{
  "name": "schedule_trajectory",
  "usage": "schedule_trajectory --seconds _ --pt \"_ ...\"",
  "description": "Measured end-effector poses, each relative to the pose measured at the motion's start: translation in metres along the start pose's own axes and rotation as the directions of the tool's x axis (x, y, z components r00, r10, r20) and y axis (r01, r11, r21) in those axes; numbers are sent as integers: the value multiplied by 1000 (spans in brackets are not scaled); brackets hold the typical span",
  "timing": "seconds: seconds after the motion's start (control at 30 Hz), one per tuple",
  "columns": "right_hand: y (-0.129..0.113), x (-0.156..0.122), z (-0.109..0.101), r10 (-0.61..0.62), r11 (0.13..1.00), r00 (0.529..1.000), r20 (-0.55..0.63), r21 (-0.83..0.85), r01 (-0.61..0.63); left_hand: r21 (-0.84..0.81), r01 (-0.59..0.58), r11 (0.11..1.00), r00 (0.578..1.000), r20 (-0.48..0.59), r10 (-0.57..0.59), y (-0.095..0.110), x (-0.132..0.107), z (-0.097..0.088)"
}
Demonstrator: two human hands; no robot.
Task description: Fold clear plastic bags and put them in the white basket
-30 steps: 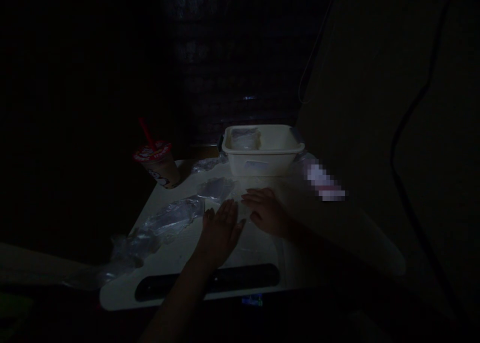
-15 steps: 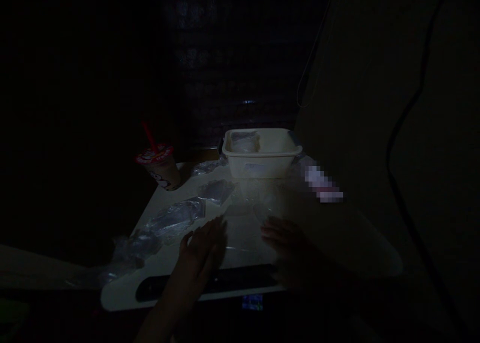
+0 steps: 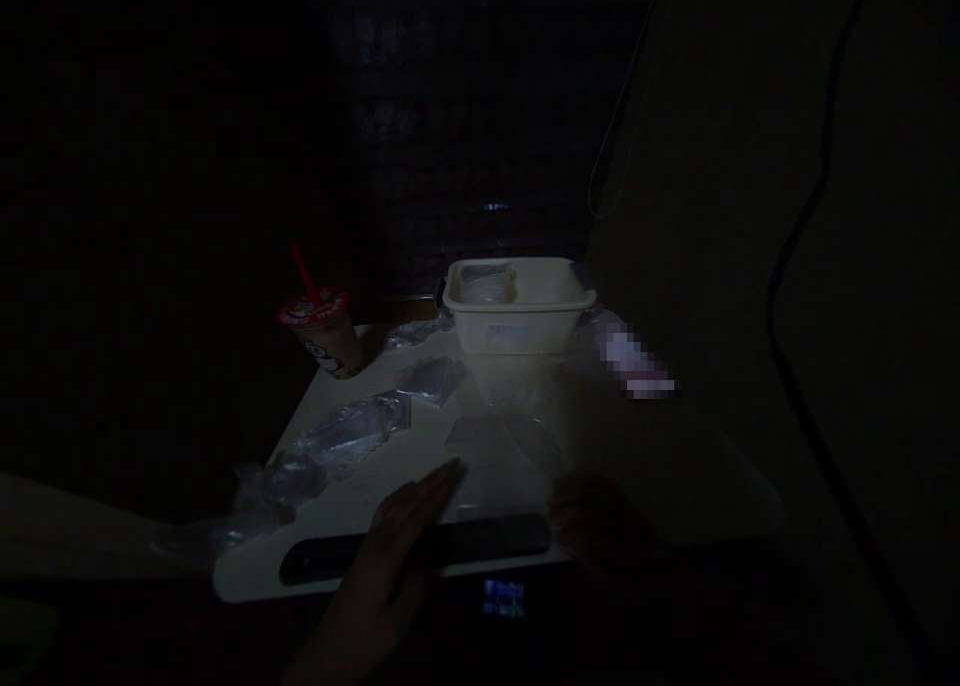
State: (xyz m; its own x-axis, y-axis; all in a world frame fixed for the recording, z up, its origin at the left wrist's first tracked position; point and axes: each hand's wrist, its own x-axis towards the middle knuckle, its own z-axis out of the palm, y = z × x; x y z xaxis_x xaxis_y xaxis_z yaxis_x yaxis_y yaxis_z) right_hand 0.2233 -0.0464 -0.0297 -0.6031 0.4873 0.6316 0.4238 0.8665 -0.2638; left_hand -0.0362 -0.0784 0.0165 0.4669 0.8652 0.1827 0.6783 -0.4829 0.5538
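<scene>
A clear plastic bag lies flattened on the white table between my hands; its outline is faint in the dark. My left hand is at the bag's left edge, fingers stretched out together and pointing forward, holding nothing that I can see. At the bag's near right corner, my right hand is mostly in shadow. Its fingers seem bent, but the dark hides whether they grip the plastic. Beyond the bag stands a white plastic basin, with a wrapped clear packet inside it.
Crumpled clear plastic bags run along the table's left side. A drink cup with a red straw stands at the back left. A dark slot lies along the near edge. A cable hangs at the right.
My right hand has drawn back toward the near edge and slightly right, its fingers less stretched. My left hand has moved slightly nearer me. The view has shifted a little.
</scene>
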Motion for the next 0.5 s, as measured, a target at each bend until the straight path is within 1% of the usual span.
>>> schedule_trajectory --seconds 0.03,0.1,0.17,0.23,0.3,0.33,0.37,0.43,0.5 --pt "0 -1 -1 41 999 999 -5 21 -41 16 -9 1000 1000 -2 9 2 0 2" --pt "-3 0 -4 134 989 991 24 52 -135 83 -2 997 1000 -30 5 4 4 6" --pt "-6 1 -10 184 981 982 52 56 -187 146 3 989 997 -72 8 4 11 11" --pt "-8 2 -15 166 985 984 58 44 -168 172 -27 985 993 -112 47 2 18 14" --pt "-8 1 -19 101 995 992 74 10 -102 158 -63 985 986 -142 86 -2 24 16" --pt "-7 -1 -19 89 996 993 83 -28 -87 139 -73 988 982 -161 95 -4 26 17" --pt "-6 -2 -19 102 992 991 90 -80 -95 114 -76 991 979 -182 96 -5 27 17" --pt "0 -6 -15 168 971 983 79 -188 -151 58 -62 996 973 -219 73 -5 29 17" --pt "7 -7 -10 204 954 977 63 -236 -184 15 -43 999 970 -239 45 -3 29 17"
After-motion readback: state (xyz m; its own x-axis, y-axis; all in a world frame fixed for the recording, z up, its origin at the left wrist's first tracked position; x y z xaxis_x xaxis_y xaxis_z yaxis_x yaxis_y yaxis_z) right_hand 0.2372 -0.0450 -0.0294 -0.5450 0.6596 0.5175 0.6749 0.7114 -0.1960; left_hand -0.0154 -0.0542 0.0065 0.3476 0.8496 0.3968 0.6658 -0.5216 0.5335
